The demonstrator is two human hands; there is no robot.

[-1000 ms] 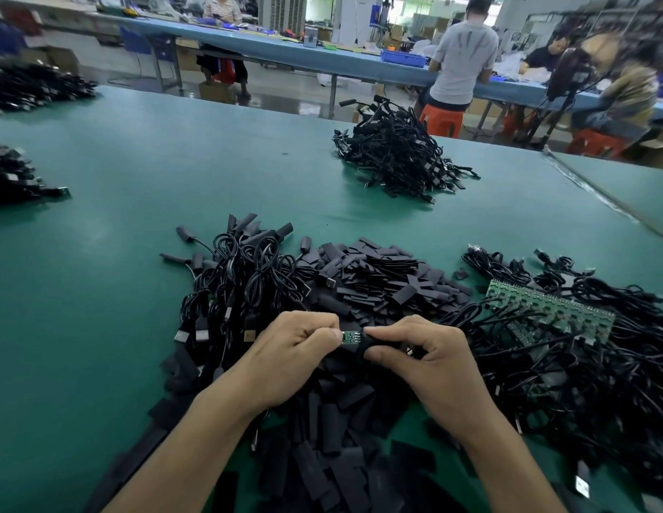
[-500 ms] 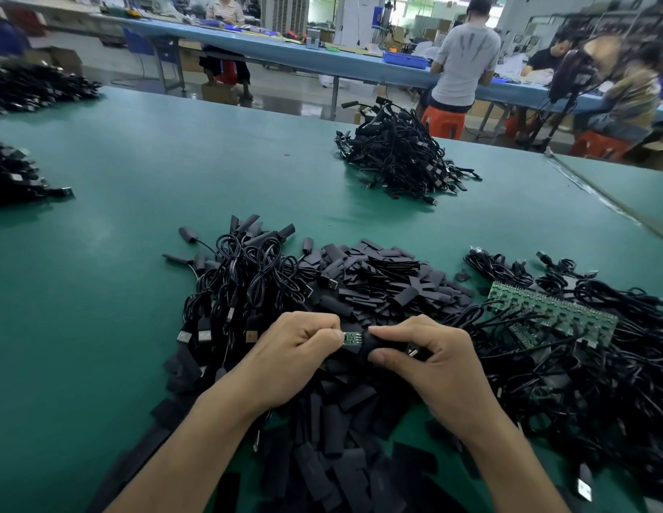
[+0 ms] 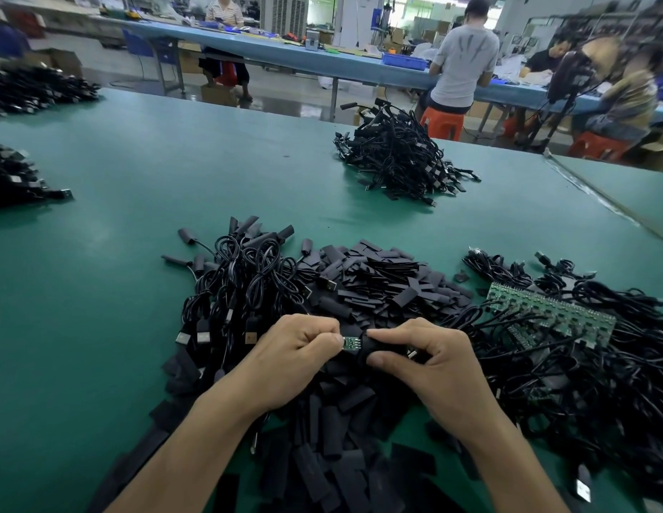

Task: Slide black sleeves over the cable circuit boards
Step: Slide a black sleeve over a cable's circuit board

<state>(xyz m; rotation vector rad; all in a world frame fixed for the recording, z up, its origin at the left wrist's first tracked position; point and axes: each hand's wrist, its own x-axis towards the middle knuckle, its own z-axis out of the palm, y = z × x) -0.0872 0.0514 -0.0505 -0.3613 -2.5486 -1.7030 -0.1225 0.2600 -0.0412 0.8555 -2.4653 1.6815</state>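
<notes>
My left hand (image 3: 293,359) pinches the end of a small green circuit board (image 3: 350,343) between thumb and forefinger. My right hand (image 3: 428,359) grips a black sleeve (image 3: 376,350) that sits on the cable just right of the board, its mouth touching the board's edge. Both hands hover over a heap of loose flat black sleeves (image 3: 374,286). A pile of black cables with sleeved ends (image 3: 245,286) lies to the left. To the right lies a tangle of cables with bare green boards (image 3: 552,312).
The green table (image 3: 174,187) carries another cable pile (image 3: 396,157) at the far middle and two dark piles (image 3: 19,175) at the left edge. More sleeves cover the near edge (image 3: 322,457). People work at a blue bench (image 3: 465,64) behind.
The hands stay together in the same grip; the sleeve remains against the board's right edge. The view has shifted only slightly.
</notes>
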